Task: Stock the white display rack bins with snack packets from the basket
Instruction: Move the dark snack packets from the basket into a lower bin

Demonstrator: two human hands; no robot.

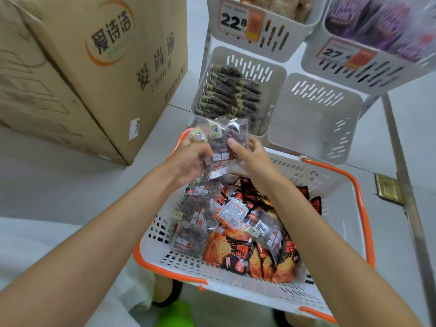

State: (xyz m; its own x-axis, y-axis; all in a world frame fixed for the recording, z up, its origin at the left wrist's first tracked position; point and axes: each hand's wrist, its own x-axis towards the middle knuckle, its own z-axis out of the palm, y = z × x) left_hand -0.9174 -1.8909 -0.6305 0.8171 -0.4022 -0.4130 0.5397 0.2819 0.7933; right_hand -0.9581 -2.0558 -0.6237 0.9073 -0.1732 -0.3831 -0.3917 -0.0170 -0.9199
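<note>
Left hand [192, 160] and right hand [256, 161] fingers [233, 146] pinch snack packets [220, 140] between them; above the basket [296, 169].

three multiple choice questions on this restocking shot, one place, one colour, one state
1. The empty bin sits where, relative to the bin of dark packets? A) right B) left C) above
2. The basket rim is: A) blue B) orange C) green
3. The clear packets are: A) on the floor B) gripped by left hand and right hand C) in the empty bin

Key: 1 A, they stand side by side; 2 B, orange band on white walls; 3 B, fingers curl round them above the basket.
</note>
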